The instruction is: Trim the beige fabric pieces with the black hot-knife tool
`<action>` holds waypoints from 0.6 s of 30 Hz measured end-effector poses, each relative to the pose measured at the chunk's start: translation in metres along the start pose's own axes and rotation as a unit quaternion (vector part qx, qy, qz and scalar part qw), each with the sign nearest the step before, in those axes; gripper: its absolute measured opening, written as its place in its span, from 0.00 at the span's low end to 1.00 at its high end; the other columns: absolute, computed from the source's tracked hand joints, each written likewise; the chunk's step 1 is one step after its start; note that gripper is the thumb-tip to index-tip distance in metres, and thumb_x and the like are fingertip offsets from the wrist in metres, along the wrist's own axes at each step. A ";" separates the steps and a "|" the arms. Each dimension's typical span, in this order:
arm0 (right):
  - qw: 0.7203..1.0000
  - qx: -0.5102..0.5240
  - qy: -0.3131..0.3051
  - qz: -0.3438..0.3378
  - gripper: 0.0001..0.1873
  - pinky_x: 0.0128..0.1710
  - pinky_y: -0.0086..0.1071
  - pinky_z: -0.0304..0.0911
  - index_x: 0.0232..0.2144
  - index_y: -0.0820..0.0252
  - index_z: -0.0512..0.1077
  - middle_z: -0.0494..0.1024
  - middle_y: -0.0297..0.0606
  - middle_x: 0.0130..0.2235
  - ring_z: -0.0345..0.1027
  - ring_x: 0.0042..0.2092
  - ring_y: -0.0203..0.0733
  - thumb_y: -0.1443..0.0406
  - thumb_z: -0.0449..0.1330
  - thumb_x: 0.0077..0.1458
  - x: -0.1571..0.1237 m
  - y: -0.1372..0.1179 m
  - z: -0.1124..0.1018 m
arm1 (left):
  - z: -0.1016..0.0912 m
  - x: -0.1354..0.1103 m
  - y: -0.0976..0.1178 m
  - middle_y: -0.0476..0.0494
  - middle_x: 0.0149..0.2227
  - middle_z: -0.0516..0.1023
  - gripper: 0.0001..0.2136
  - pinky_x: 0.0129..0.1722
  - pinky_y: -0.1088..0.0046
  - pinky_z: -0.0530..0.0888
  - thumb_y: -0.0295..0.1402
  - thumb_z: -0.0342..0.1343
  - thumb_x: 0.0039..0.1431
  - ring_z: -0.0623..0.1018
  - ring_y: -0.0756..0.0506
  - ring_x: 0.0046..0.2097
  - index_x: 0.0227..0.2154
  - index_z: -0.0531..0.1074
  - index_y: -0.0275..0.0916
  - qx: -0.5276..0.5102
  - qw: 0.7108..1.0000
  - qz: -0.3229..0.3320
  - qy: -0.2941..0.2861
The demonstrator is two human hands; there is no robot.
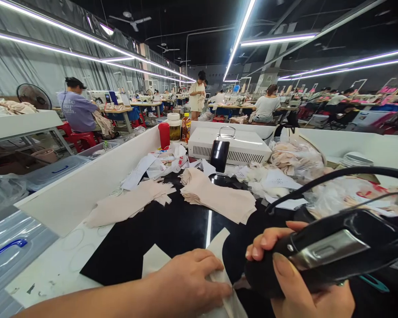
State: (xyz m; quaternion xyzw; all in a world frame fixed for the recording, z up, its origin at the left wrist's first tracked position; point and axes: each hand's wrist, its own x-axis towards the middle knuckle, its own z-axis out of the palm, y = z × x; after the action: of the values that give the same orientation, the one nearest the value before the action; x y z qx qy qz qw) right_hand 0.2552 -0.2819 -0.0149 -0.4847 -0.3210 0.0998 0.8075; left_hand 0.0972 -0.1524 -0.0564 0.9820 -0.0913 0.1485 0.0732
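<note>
Low in the middle, my left hand [194, 276] has its fingers bent and pressed together on a pale fabric piece [219, 245] lying on the black board [172, 234]. Its thumb is hidden. My right hand [298, 282] is wrapped round a black corded hand tool [338, 247] with a silver plate on its side. The tool's front end is low over the board, right of the fabric; whether it touches the cloth I cannot tell. Farther back on the board lie a stack of cut beige fabric pieces [219, 192] and, to its left, another beige pile [129, 203].
A phone [219, 155] leans on a white vented box [232, 148]. Beside it stand a red container [164, 135], a jar [174, 128] and a bottle [185, 128]. Plastic bags of fabric [295, 157] lie right. A black cable [338, 172] arches over the tool. People work at sewing tables beyond.
</note>
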 end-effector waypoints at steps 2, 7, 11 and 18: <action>1.000 -0.002 0.006 0.005 0.20 0.31 0.39 0.80 0.48 0.46 0.73 0.78 0.31 0.32 0.76 0.29 0.43 0.57 0.76 0.58 0.001 -0.001 0.001 | 0.000 0.001 0.000 0.39 0.54 0.78 0.10 0.60 0.67 0.78 0.38 0.53 0.80 0.80 0.43 0.53 0.53 0.78 0.42 -0.005 1.000 -0.002 0.007; 1.000 0.000 0.023 0.007 0.21 0.31 0.40 0.80 0.48 0.48 0.74 0.78 0.31 0.31 0.76 0.29 0.44 0.57 0.77 0.57 0.005 -0.004 0.004 | 0.001 0.001 0.001 0.37 0.56 0.78 0.11 0.62 0.67 0.77 0.39 0.52 0.81 0.80 0.43 0.56 0.52 0.78 0.41 -0.003 1.000 -0.005 0.001; 0.999 0.003 0.052 0.003 0.23 0.30 0.41 0.80 0.47 0.50 0.74 0.78 0.31 0.31 0.75 0.29 0.44 0.59 0.78 0.52 0.009 -0.002 0.010 | 0.007 0.002 -0.001 0.35 0.55 0.79 0.12 0.64 0.66 0.76 0.39 0.51 0.81 0.80 0.44 0.58 0.50 0.78 0.40 0.010 1.000 0.011 0.012; 0.994 -0.006 0.106 -0.011 0.24 0.27 0.40 0.78 0.42 0.54 0.75 0.78 0.30 0.28 0.73 0.27 0.44 0.63 0.79 0.43 0.011 0.000 0.024 | 0.011 0.004 -0.002 0.36 0.55 0.80 0.15 0.66 0.68 0.74 0.41 0.49 0.83 0.80 0.45 0.59 0.50 0.80 0.41 0.035 0.999 0.017 0.016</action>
State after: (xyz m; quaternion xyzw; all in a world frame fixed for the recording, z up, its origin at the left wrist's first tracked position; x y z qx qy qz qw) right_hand 0.2495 -0.2594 -0.0027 -0.4939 -0.2394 0.0370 0.8351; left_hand 0.1047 -0.1525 -0.0657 0.9797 -0.1018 0.1684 0.0373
